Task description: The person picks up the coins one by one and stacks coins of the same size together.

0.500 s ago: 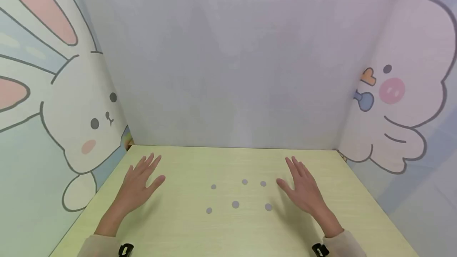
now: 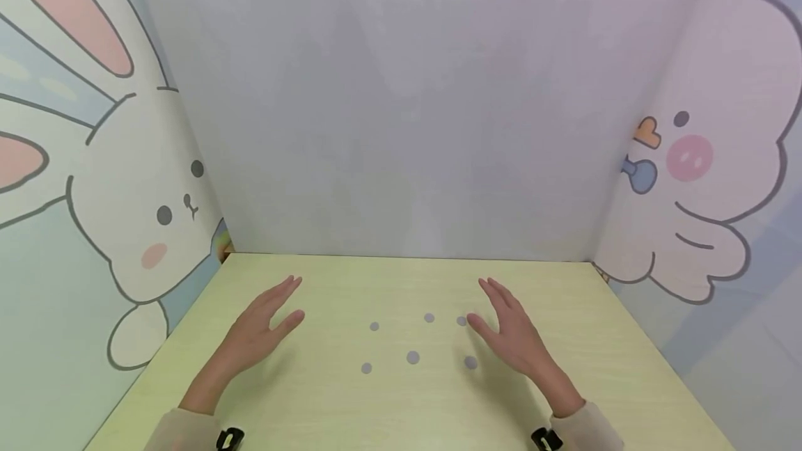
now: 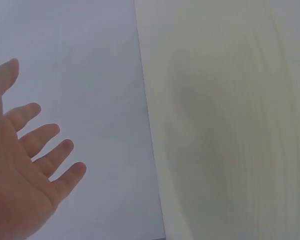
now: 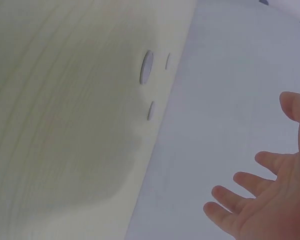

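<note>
Left hand (image 2: 253,336) and right hand (image 2: 515,339) have both drawn inward, toward each other, since the earlier frame. From my end I see both released, fingers extended, thumbs held away from them, above the pale table (image 2: 326,284). Six flat gray discs (image 2: 413,358) lie on it between the hands in two loose rows. On my head view the right thumb overlaps the rear right disc's edge; the right wrist view shows that hand apart from three discs.

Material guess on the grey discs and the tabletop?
Grey discs: matte-looking, perhaps metal or plastic; plain grey, no clear glint, so left open. Tabletop: probably wood or wood-look laminate, smooth, pale yellow, with faint grain streaks.
</note>
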`<state>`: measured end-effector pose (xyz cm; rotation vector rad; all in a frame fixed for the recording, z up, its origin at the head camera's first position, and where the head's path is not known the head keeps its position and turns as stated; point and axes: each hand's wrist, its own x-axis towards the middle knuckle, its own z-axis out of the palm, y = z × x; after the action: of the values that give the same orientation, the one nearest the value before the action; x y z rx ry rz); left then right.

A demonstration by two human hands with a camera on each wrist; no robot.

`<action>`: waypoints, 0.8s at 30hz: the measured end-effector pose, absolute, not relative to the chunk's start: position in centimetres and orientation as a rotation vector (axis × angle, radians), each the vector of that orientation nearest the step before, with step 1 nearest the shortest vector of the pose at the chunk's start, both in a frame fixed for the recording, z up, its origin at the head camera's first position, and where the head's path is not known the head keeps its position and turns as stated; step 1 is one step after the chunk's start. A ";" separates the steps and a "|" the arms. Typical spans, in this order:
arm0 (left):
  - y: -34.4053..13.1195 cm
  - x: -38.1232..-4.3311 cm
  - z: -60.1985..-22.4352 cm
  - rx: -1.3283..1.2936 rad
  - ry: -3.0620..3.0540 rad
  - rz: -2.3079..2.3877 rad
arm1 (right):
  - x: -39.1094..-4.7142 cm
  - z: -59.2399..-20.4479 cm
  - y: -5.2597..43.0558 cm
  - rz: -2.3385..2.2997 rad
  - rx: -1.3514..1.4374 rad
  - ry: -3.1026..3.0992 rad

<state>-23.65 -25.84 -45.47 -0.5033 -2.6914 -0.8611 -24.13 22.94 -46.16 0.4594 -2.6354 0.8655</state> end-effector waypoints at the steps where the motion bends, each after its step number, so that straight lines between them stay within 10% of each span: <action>1: -25.7 -23.6 -45.5 -0.509 -2.689 -0.867 | -24.2 -46.1 22.8 0.869 0.468 -2.634; 24: -22.9 -23.1 -46.6 -0.573 -2.678 -0.931 | -24.0 -46.8 19.4 1.006 0.606 -2.617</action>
<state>-23.06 -22.92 -46.57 -0.5730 -2.6783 -0.9307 -24.04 19.44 -46.80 0.6058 -2.6165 1.0065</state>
